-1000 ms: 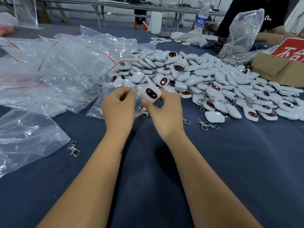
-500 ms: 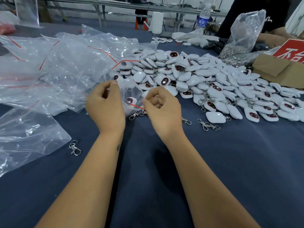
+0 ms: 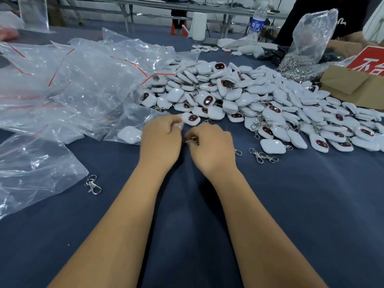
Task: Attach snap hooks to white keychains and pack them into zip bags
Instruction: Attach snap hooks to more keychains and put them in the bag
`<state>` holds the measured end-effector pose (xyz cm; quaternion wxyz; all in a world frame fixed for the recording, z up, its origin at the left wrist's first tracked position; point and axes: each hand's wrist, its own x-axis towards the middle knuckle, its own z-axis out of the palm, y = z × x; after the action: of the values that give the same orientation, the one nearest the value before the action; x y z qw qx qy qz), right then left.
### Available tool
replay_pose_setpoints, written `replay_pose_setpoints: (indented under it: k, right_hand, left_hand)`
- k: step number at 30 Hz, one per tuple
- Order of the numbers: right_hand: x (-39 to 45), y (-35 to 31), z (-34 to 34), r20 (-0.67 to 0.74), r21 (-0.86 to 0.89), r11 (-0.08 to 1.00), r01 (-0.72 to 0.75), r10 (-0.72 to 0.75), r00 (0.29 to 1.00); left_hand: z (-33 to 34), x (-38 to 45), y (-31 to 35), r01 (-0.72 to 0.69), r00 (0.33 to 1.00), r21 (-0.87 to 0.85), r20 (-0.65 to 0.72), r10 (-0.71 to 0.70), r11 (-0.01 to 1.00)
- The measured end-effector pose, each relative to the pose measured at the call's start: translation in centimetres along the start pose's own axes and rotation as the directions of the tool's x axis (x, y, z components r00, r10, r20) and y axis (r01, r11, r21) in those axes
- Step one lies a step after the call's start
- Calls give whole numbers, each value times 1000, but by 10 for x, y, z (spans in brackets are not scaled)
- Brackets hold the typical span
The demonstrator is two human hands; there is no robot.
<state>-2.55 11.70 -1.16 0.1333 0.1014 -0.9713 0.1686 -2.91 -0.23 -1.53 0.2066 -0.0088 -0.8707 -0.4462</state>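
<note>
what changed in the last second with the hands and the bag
The bagged white keychain was let go and lies left on the blue cloth. The right hand now pinches a metal snap hook; the left hand grips something blurred. The keychain pile is unchanged.

Two hands, left and right, one water bottle, one cardboard box, keychains too many to count

head: worn on the head | faces forward and down over table | close | only view
</note>
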Motion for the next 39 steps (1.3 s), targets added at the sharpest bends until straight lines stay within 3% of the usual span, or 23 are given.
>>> replay_pose_setpoints:
  k: [4,7,9,11,13,15,18,22,24,26,29,31,33,36,39]
  right_hand:
    - [1,9,-1,-78,-78,979,-187,181,980]
    - [2,11,-1,-153,-84,967,-240,226,962]
    - [10,9,-1,-143,-30,986,-162,156,977]
    - [20,5,2,-121,28,998,-53,56,991]
    - [26,2,8,-67,29,999,15,-13,998]
    - [29,2,16,-9,-76,997,29,-30,1000]
    - [29,5,20,-85,-169,986,-4,-11,996]
    - [21,5,11,-174,-37,995,-90,82,981]
    - [16,8,6,-185,108,985,-135,153,971]
    - [11,7,-1,-176,408,897,-169,259,950]
    - [4,9,-7,-176,766,629,-135,408,896]
    - [0,11,-10,-126,902,426,-70,415,901]
    - [-1,11,-11,-72,956,290,-34,348,935]
    - [-2,7,-9,-46,965,261,-19,238,970]
    - [-1,1,-4,4,971,232,-57,220,976]
  left_hand:
    - [-9,7,-9,107,989,279,-132,-72,954]
    - [-9,7,-5,241,956,315,-239,-169,918]
    - [-6,4,2,99,945,309,-327,8,946]
    - [-1,1,7,-167,927,193,-303,221,967]
    - [4,-2,10,-300,935,-40,-211,286,953]
    - [5,-1,9,-246,965,-188,-140,222,951]
    - [9,-2,8,-104,986,-212,-152,73,972]
    - [19,-7,15,-38,993,-104,-111,26,994]
    - [23,-11,21,-9,997,-141,-72,-1,990]
    - [24,-14,28,50,998,-322,-18,-59,945]
    - [22,-14,34,175,983,-599,63,-172,781]
    - [21,-12,33,221,972,-665,90,-218,713]
    - [20,-7,28,273,958,-696,137,-251,665]
    - [14,-1,22,365,930,-727,264,-254,582]
    - [11,2,18,368,929,-684,297,-220,630]
